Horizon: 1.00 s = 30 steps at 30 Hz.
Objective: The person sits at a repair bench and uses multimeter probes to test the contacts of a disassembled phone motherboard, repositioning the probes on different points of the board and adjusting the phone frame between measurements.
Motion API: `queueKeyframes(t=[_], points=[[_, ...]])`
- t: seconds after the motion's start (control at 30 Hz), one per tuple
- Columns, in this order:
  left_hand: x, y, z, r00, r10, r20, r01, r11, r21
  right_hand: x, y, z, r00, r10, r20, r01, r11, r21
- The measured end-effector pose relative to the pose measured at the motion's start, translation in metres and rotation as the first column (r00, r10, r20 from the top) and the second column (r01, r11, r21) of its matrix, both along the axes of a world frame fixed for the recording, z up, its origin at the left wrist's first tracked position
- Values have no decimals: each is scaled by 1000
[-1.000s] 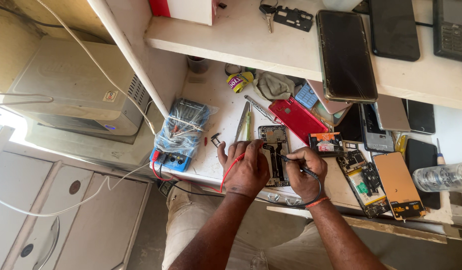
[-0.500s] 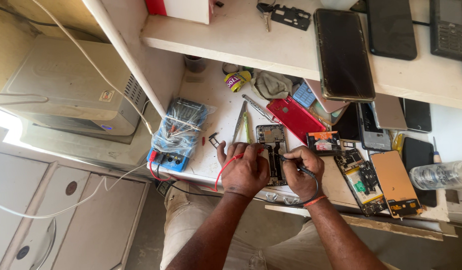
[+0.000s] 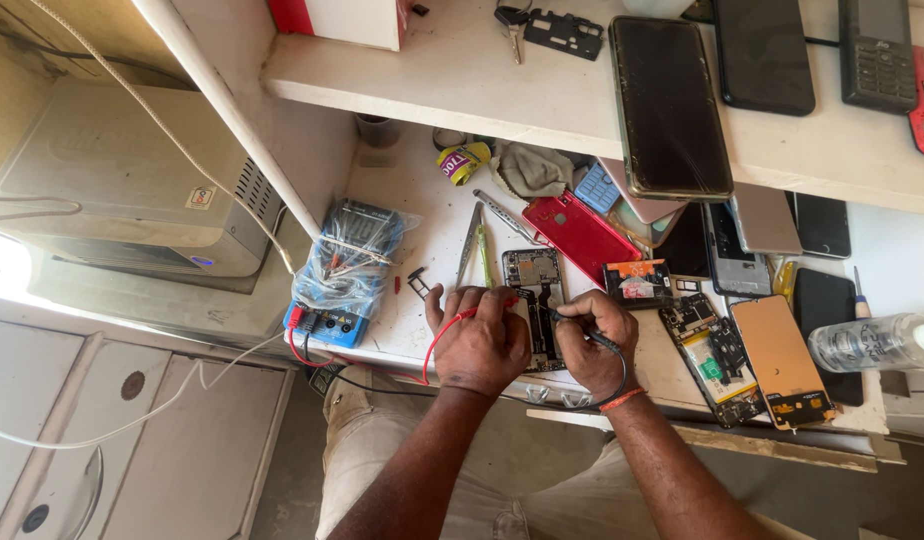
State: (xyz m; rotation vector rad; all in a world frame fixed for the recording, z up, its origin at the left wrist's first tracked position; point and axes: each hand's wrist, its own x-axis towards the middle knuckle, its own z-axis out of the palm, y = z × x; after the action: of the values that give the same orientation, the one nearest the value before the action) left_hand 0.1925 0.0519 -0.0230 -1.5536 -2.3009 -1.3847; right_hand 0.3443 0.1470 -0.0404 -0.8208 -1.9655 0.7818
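A blue multimeter [image 3: 339,270], wrapped in clear plastic, sits at 9 o'clock of the 2 hands on a white bench [image 3: 412,190]. The left hand [image 3: 479,343] is curled, pinching a red probe [image 3: 460,322] over an opened phone [image 3: 535,305] that lies between the hands. The right hand [image 3: 594,342] pinches a black probe [image 3: 580,330] onto the phone's board. A red phone [image 3: 579,237] lies at 1 o'clock; a second opened phone [image 3: 714,358] at 3 o'clock.
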Motion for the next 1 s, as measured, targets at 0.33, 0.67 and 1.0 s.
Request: queueKeyframes(t=[0.33,0.67,1.0], points=[[0,0,0,1000,-8,-6,7,1000,-13,0,1,0,1000,-3,9,3,1000,-7],[0,0,3,1000,-12,-9,12,1000,-28,-1,1,-1,1000,8,-3,-8,1000,-13],[0,1,2,1000,-15,-5,15,999,-37,-1,0,0,1000,1,-2,-1,1000,-20]])
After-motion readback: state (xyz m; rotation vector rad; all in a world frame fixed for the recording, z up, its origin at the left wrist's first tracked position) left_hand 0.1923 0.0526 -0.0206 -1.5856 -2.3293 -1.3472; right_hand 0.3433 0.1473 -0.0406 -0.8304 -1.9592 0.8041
